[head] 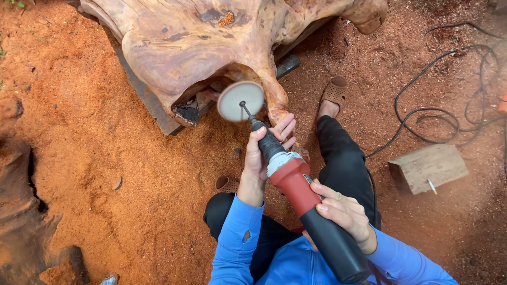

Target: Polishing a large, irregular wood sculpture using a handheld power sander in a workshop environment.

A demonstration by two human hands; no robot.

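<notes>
left hand (pixel 264 153) wrapped round grinder (pixel 296 184) neck mid-frame, right hand (pixel 343 214) gripping black handle lower right, disc (pixel 241 101) w/ carved wood (pixel 211 42) up top, red sawdust ground (pixel 95 158), cable (pixel 438 113) upper right

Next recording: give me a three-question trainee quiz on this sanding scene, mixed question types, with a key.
1. True or false: both hands grip the red power sander.
2. Which hand sits nearer the round sanding disc? A) left hand B) right hand
3. Fill in: the disc is held against the large carved ____ piece.

Key:
1. True; the left holds the black neck, the right the rear handle.
2. A.
3. Wood; it rests on a dark plank over ground covered in reddish sawdust, with a black cable and a wooden block to the right.
</notes>
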